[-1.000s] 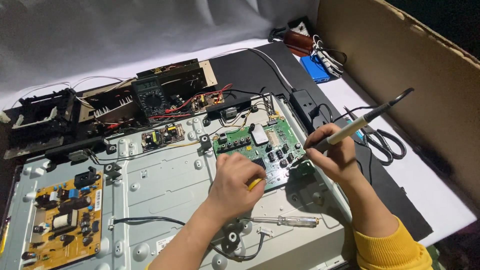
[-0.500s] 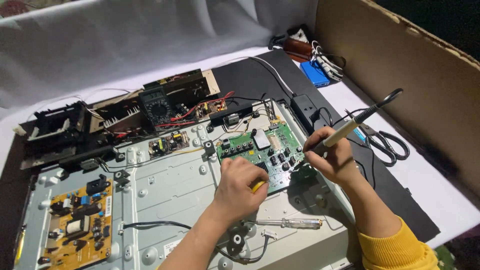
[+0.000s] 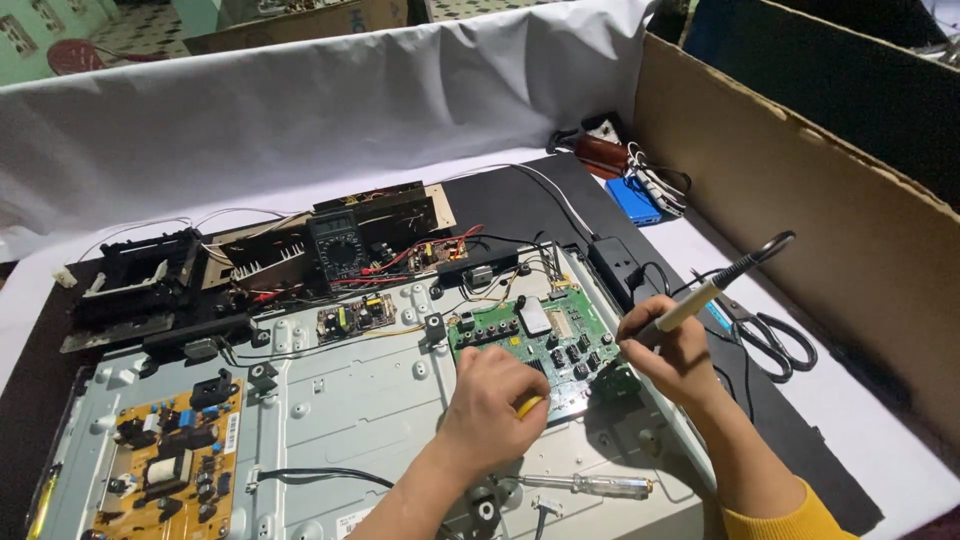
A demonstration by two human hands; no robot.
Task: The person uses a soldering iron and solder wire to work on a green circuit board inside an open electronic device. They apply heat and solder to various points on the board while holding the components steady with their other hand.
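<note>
Green board, yellow handle, grey metal under my hands

The circuit board [image 3: 540,345] I worked on was green with black chips and a white block; the tool handle [image 3: 529,406] in my left hand [image 3: 492,405] was yellow, the soldering iron [image 3: 712,288] in my right hand [image 3: 672,350] cream and black. The chassis [image 3: 350,400] was pale grey, the power board [image 3: 178,465] orange-yellow, my sleeve [image 3: 775,520] mustard, the cloth [image 3: 330,120] white, the scissors [image 3: 775,340] black.

Green board [image 3: 535,340]: flat on the grey metal panel, covered in small black parts.
Soldering iron [image 3: 700,300]: thin, pale handle, tilted, tip low by the board's right edge.
Yellow tool [image 3: 528,406]: only its tip shows.
</note>
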